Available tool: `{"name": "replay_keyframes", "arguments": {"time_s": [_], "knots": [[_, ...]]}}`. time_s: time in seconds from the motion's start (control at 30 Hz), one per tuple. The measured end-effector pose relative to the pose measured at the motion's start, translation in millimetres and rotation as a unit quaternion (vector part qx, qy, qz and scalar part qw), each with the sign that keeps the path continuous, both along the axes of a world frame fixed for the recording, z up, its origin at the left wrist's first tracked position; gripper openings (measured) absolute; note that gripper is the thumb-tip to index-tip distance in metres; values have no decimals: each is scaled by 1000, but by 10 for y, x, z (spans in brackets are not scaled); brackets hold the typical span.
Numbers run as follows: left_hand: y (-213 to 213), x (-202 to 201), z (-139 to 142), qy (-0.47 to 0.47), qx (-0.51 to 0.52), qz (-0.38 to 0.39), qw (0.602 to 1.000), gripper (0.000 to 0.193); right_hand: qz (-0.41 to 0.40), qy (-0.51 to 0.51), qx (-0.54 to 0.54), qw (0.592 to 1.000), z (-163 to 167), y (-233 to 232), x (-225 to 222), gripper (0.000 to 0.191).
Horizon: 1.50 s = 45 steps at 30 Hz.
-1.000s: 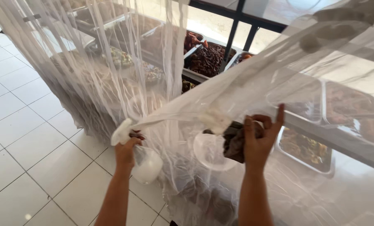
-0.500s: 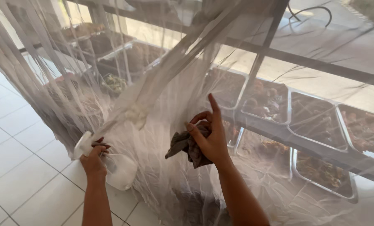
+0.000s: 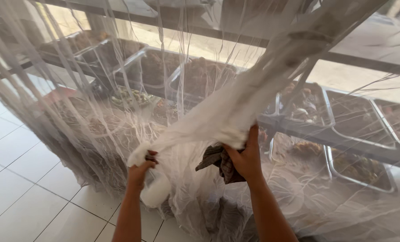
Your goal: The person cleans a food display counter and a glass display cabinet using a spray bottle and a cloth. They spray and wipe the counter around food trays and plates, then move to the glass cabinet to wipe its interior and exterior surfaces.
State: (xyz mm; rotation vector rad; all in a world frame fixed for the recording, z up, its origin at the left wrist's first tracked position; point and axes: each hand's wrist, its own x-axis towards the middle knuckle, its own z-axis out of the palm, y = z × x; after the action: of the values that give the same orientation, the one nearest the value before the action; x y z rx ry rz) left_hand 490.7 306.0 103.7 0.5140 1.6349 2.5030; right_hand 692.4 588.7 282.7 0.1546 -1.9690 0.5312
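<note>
1. Sheer white net curtain (image 3: 97,89): it covers almost the whole view, hanging in loose folds from the top edge down to the floor. Everything behind it shows only dimly through the mesh.

2. White tiled floor (image 3: 25,179): visible at lower left, with dark grout lines. The curtain's lower folds reach down to it.

3. Display shelves behind the curtain: a dark horizontal rail (image 3: 343,143) crosses the right half. Rectangular metal trays (image 3: 361,118) stand in rows above and below it, each holding dark brownish food. More trays sit at upper left; their contents are too veiled to identify.

4. Gathered band of curtain (image 3: 235,112): part of the net is bunched into a thick, opaque white rope. It runs diagonally from the upper right down to the lower left, passing between the two hands.

5. Right hand (image 3: 244,157): raised in the centre of the view, back of the hand toward the camera. Its fingers are closed around the gathered band at its thickest point. The same hand also pins a dark striped cloth (image 3: 215,161) against the palm; the cloth hangs out to the left of the hand.

6. Left hand (image 3: 141,168): lower and to the left, well apart from the right hand. Its fingers are clenched around the tail end of the gathered band.

7. Band end (image 3: 157,192): a short white bunch protrudes above the left fist and a rounded lump hangs just below it.
</note>
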Motion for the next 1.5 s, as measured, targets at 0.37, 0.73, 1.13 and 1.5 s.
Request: {"name": "replay_keyframes", "arguments": {"time_s": [0.37, 0.73, 1.13, 1.5], "knots": [[483, 580, -413, -37, -28, -256, 966, 63, -18, -74, -336, 939, -569, -45, 511, 73], [545, 1137, -415, -79, -32, -324, 942, 43, -97, -115, -352, 924, -889, -253, 923, 76], [109, 2112, -526, -88, -62, -305, 946, 40, -83, -165, -441, 878, -988, -799, 2025, 89], [-231, 3664, -494, -94, -88, -393, 910, 38, -153, -138, -474, 856, -1149, -1452, 3760, 49]]}}
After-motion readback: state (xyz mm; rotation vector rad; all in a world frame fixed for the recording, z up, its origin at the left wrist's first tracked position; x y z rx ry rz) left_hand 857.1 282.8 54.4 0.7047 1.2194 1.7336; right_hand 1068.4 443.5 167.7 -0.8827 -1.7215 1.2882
